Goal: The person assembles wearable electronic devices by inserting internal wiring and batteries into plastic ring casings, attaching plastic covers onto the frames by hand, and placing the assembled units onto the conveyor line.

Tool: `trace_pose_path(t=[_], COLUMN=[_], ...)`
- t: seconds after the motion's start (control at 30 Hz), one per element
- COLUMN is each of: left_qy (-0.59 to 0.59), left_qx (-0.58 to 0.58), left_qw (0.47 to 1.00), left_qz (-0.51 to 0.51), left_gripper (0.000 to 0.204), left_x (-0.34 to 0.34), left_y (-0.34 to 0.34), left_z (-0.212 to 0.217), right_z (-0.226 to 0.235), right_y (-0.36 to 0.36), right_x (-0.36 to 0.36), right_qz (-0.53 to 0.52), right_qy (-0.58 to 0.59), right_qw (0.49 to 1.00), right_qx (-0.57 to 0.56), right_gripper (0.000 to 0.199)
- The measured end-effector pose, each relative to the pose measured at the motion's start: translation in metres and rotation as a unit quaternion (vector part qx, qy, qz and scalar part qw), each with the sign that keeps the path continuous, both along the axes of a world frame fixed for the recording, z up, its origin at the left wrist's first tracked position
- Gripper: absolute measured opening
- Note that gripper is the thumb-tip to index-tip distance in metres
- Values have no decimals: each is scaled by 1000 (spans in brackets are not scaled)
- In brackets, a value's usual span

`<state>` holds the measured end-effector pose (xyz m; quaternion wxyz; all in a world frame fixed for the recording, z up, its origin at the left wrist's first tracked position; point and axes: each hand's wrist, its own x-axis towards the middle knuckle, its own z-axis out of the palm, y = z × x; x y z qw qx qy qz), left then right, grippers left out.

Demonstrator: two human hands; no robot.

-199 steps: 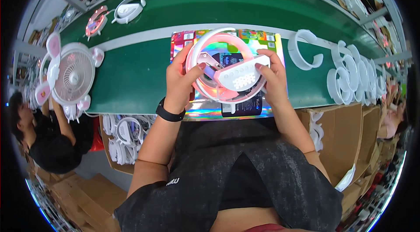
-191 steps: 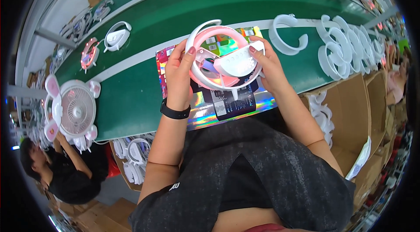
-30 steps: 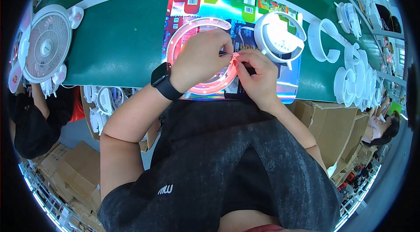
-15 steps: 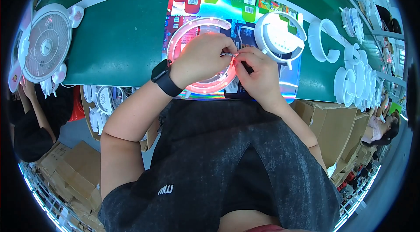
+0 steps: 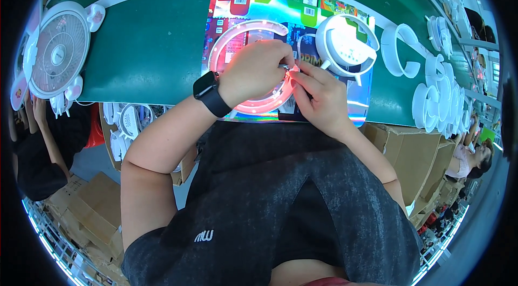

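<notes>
Pink ring on rainbow holographic sheet, green belt, white fan upper left, black watch

Green belt open left of hands; white fan base blocks right.

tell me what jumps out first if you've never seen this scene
The shiny rainbow-coloured sheet on the green table grabs the eye, with a pink ring lying on it. Both hands, left hand and right hand, meet at the ring's right edge. A white round fan lies far left.
</notes>
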<state>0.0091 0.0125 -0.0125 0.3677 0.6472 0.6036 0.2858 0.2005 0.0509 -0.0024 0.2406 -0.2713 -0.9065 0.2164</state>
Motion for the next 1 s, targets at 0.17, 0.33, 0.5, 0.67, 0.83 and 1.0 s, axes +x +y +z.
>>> trace_pose_path(t=[0.17,0.33,0.5,0.67,0.83,1.0], left_qy=[-55,-215,-117,26,54,149], left_qx=[-23,-75,-49,18,24,68], left_qw=[998,974,992,999,998,986], left_qz=[-9,-9,6,2,3,44], left_gripper=[19,24,30,28,24,23], left_x=[-2,-9,-4,7,10,27], left_y=[4,2,0,-3,2,-3], left_z=[2,-3,4,0,-1,1], right_z=[7,10,7,12,19,38], right_y=[0,4,5,-1,6,50], right_x=[1,-1,5,4,7,68], right_qz=[23,60,64,43,48,-91], right_qy=[-84,-120,-108,-111,-98,53], right_qw=[993,984,986,990,993,994], right_qx=[82,117,109,79,45,-2], right_gripper=[21,23,24,23,21,32])
